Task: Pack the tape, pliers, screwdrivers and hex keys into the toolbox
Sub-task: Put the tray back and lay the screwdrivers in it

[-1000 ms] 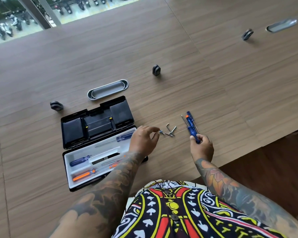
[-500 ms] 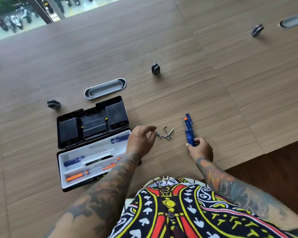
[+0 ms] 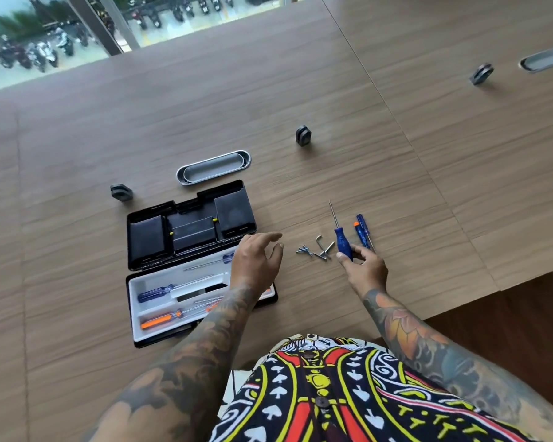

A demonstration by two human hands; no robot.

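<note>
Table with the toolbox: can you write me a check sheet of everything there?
Surface: wooden table, seams showing.
Job's things: open toolbox, screwdrivers inside; hex keys and a second blue screwdriver loose on the table; tape, pliers not seen.
Clutter: oval metal insert, small dark clips.
Hands: left hand open, empty, over the toolbox's right end; right hand grips a blue screwdriver.
Cables: nothing seen.
Surroundings: window, parked motorbikes outside.

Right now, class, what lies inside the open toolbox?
Blue screwdriver, orange screwdriver, a second blue handle farther back. The left hand hides the right end of the tray.
</note>
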